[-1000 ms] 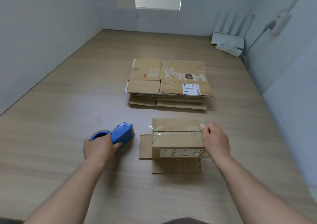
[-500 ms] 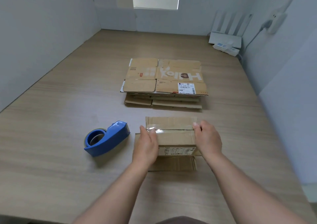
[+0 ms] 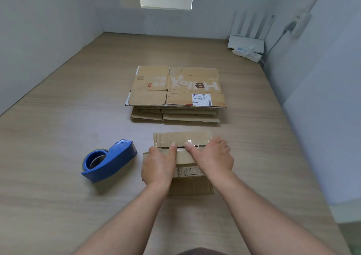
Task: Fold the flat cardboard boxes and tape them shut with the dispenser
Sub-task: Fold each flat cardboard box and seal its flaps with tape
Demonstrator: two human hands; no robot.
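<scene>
A small folded cardboard box (image 3: 181, 139) stands on the table in front of me, clear tape shining across its top seam. My left hand (image 3: 159, 165) lies on the box's left top, thumb pressing along the seam. My right hand (image 3: 212, 158) covers the right top, thumb pressing the tape near the middle. Loose flaps stick out at the box's near and left sides. The blue tape dispenser (image 3: 109, 161) lies on the table to the left, untouched. A stack of flat cardboard boxes (image 3: 175, 92) sits farther back.
Grey walls enclose the wooden table (image 3: 58, 137) on the left, back and right. A white router (image 3: 246, 43) with antennas and a plugged-in cable sit at the far right corner.
My left hand let go of the dispenser and came onto the box. Both thumbs have since slid inward along the taped seam toward the middle.
</scene>
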